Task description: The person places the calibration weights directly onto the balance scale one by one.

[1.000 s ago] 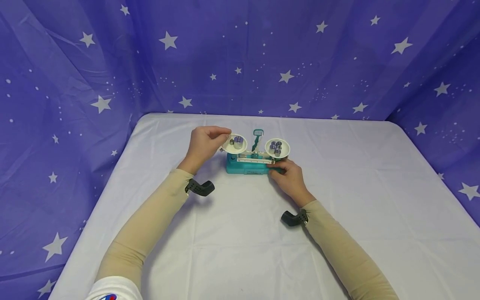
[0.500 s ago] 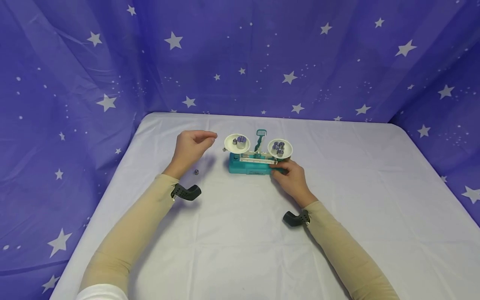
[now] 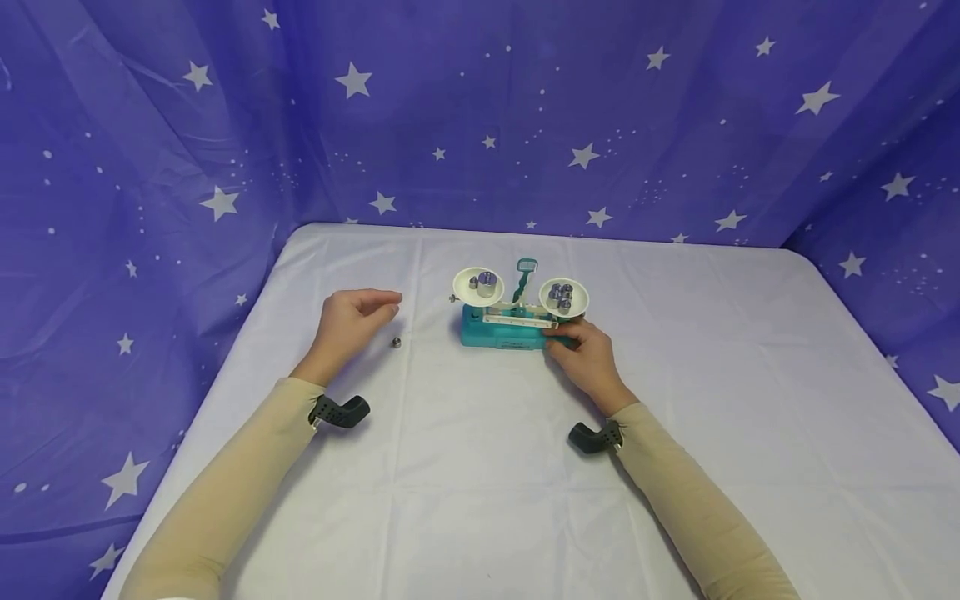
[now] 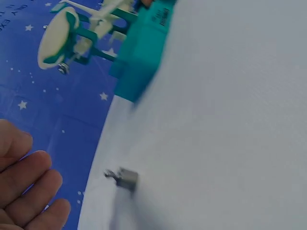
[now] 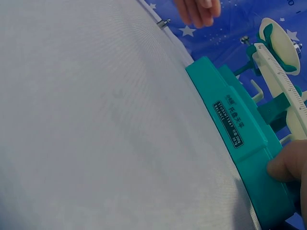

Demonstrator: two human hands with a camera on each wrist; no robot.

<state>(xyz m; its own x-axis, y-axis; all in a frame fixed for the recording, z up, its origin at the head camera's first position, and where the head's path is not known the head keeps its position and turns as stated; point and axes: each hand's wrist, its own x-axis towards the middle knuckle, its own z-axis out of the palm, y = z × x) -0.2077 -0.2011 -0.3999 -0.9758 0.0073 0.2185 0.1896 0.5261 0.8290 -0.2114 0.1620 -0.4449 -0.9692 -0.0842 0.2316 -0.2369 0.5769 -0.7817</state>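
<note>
A teal tray balance stands mid-table. Its left pan bears a large and a small metal weight; several small weights sit together in the right pan. My right hand grips the right end of the base, with the thumb against its front face. Left of the balance, my left hand hovers over the table with relaxed fingers and holds nothing. Just beside it one small metal weight with a knob stands upright on the cloth.
A white cloth covers the table. Behind and at both sides hangs a purple curtain with white stars. A black curved bracket sits on each wrist, the left one and the right one.
My left hand has moved from the left pan to the left and toward me, uncovering the small weight on the table. My right hand stays at the base.
</note>
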